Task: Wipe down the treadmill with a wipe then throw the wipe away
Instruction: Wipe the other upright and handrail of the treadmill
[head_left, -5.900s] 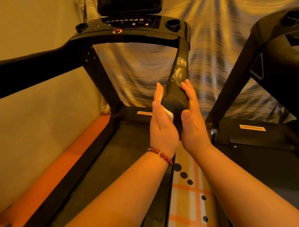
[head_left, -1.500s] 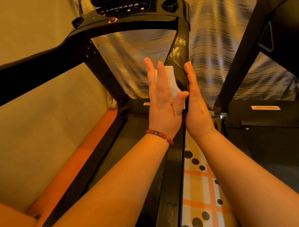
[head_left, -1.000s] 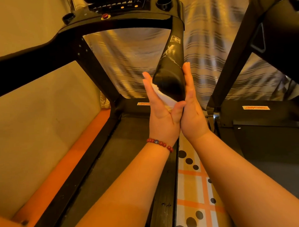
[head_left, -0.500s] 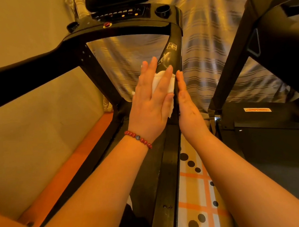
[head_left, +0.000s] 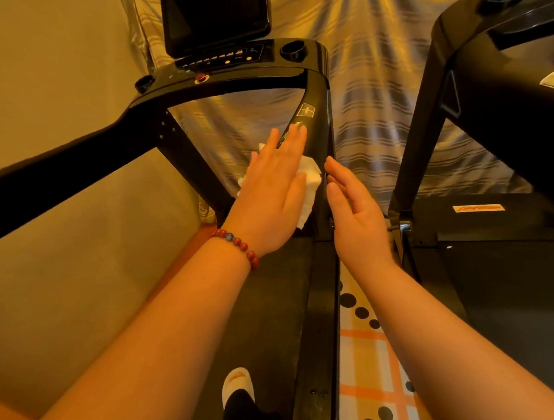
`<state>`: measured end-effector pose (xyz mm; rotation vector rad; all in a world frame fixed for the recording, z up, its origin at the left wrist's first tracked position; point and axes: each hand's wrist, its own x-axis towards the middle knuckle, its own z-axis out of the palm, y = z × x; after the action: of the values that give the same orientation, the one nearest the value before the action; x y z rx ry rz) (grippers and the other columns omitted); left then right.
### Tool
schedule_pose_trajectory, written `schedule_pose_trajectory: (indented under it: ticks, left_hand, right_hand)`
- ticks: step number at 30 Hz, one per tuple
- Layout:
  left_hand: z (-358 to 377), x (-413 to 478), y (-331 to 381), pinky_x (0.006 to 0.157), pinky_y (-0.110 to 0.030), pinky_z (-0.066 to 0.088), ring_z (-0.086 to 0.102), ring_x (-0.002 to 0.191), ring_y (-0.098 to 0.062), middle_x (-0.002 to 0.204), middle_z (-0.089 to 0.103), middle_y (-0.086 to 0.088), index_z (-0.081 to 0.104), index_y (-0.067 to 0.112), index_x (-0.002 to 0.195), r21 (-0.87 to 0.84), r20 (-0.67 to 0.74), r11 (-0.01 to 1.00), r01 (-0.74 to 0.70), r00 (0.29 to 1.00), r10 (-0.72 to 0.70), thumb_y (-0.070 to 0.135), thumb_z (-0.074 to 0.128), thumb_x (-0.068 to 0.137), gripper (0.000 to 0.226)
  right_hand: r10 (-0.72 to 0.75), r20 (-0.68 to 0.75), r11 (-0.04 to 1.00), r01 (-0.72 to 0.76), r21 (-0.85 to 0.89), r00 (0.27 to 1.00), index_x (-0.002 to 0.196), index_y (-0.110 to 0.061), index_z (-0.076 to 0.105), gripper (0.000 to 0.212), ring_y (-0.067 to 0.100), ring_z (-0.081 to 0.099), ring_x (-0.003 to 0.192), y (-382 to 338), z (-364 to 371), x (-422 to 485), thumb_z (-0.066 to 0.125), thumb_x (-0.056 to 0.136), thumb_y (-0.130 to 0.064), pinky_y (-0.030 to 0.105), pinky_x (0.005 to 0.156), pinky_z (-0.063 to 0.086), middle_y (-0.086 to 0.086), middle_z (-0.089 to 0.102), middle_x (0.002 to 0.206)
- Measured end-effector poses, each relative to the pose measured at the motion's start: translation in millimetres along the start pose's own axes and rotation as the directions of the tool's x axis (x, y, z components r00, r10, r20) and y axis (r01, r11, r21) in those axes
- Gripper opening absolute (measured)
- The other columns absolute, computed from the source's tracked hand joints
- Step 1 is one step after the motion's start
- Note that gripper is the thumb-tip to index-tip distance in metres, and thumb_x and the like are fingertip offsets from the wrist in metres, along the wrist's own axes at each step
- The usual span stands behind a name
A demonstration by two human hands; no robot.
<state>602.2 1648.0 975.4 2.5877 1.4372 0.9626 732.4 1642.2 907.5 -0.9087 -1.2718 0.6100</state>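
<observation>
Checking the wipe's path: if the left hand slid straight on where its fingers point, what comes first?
Probably the white label on the rail, just beyond the left hand; the console lies further up.

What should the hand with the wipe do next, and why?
Probably slide the left hand forward along the handrail toward the console. It presses the wipe flat partway along, with bare rail ahead; the right hand is open beside it.

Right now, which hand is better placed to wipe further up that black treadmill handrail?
The left hand. It presses the white wipe flat against the handrail, so it could likely just slide upward. The right hand is open beside the rail and holds nothing.
</observation>
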Motion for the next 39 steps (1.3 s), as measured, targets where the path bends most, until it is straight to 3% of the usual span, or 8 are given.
schedule_pose_trajectory:
  ticks: [4, 12, 17, 22, 27, 30, 33, 39]
  left_hand:
    - [-15.5, -1.4, -6.0, 0.106, -0.002, 0.014, 0.002, 0.139, 0.007, 0.161, 0.005, 0.011, 0.011, 0.033, 0.152, -0.198, 0.05, 0.979, 0.042, 0.998, -0.033, 0.013, 0.036, 0.103, 0.058]
    - [-20.7, 3.3, -19.6, 0.114, -0.022, 0.014, 0.011, 0.137, 0.007, 0.155, 0.027, 0.015, 0.044, 0.032, 0.14, -0.217, 0.047, 0.974, 0.071, 0.997, -0.062, 0.029, 0.048, 0.1, 0.04]
    - [-18.5, 11.1, -14.0, 0.115, -0.021, 0.011, 0.01, 0.141, 0.002, 0.157, 0.024, 0.012, 0.039, 0.029, 0.144, -0.158, 0.078, 0.986, 0.049, 0.996, -0.037, 0.027, 0.039, 0.103, 0.04]
    - [-18.5, 14.2, -18.5, 0.104, -0.007, 0.029, 0.03, 0.138, -0.004, 0.152, 0.032, 0.007, 0.032, 0.027, 0.148, -0.484, 0.04, 0.854, 0.189, 0.98, -0.194, 0.022, 0.033, 0.105, 0.043]
    - [-5.8, 9.0, -21.1, 0.107, -0.003, 0.02, 0.022, 0.132, 0.01, 0.156, 0.025, 0.011, 0.028, 0.027, 0.149, -0.427, 0.041, 0.89, 0.16, 0.987, -0.158, 0.025, 0.03, 0.105, 0.044]
    - [3.4, 6.2, -20.4, 0.118, -0.025, 0.02, 0.021, 0.142, -0.001, 0.158, 0.023, 0.009, 0.024, 0.031, 0.149, -0.441, 0.004, 0.885, 0.148, 0.987, -0.163, 0.025, 0.028, 0.105, 0.044]
    - [5.8, 5.8, -23.6, 0.117, -0.019, 0.019, 0.02, 0.143, -0.001, 0.157, 0.023, 0.009, 0.023, 0.03, 0.148, -0.465, -0.019, 0.876, 0.127, 0.988, -0.153, 0.023, 0.028, 0.106, 0.043]
    - [10.4, 5.8, -32.3, 0.106, 0.001, 0.014, 0.017, 0.139, 0.006, 0.148, 0.024, 0.021, 0.028, 0.028, 0.148, -0.385, -0.055, 0.92, 0.072, 0.993, -0.101, 0.024, 0.027, 0.106, 0.042]
  right_hand:
    - [0.004, 0.025, 0.997, -0.006, 0.081, 1.0, 0.128, -0.035, 0.053, 0.033, -0.009, 0.055, 0.11, -14.8, 8.1, 2.7, 0.054, 0.098, -0.023, 0.008, 0.083, 0.047, -0.013, 0.058, 0.124]
    - [0.066, -0.118, 0.998, -0.068, -0.012, 0.991, 0.099, -0.03, 0.067, 0.018, -0.002, 0.062, 0.085, -16.0, 3.6, 23.5, 0.061, 0.092, -0.015, 0.026, 0.075, 0.054, -0.011, 0.066, 0.094]
    - [-0.152, -0.087, 0.979, 0.138, -0.15, 0.985, 0.127, -0.026, 0.058, 0.03, -0.023, 0.036, 0.117, -15.7, 10.4, 16.2, 0.046, 0.101, -0.017, 0.0, 0.096, 0.029, -0.016, 0.046, 0.135]
    - [-0.106, 0.101, 0.992, 0.112, -0.05, 0.989, 0.139, -0.038, 0.031, 0.037, -0.009, 0.021, 0.14, 1.6, 30.7, 0.0, 0.035, 0.103, -0.03, 0.011, 0.113, 0.02, -0.023, 0.027, 0.149]
    - [0.054, -0.043, 0.997, -0.052, 0.053, 0.998, 0.134, -0.035, 0.046, 0.032, -0.002, 0.037, 0.133, -2.9, 24.6, 4.1, 0.04, 0.103, -0.029, 0.01, 0.105, 0.033, -0.018, 0.038, 0.143]
    - [0.022, 0.014, 1.0, -0.021, -0.017, 1.0, 0.147, -0.037, 0.03, 0.046, -0.011, 0.036, 0.127, -13.6, 34.7, 20.9, 0.035, 0.102, -0.042, 0.002, 0.096, 0.033, -0.023, 0.031, 0.145]
    - [-0.045, 0.085, 0.998, 0.048, -0.038, 0.995, 0.141, -0.052, 0.012, 0.041, -0.011, 0.003, 0.142, -4.3, 49.0, 13.3, 0.021, 0.101, -0.047, 0.016, 0.114, 0.008, -0.026, 0.008, 0.156]
    - [0.036, 0.055, 0.998, -0.038, 0.041, 0.998, 0.132, -0.061, 0.01, 0.038, -0.01, 0.0, 0.143, 10.9, 50.2, -5.8, 0.017, 0.099, -0.045, 0.034, 0.123, 0.006, -0.024, 0.005, 0.158]
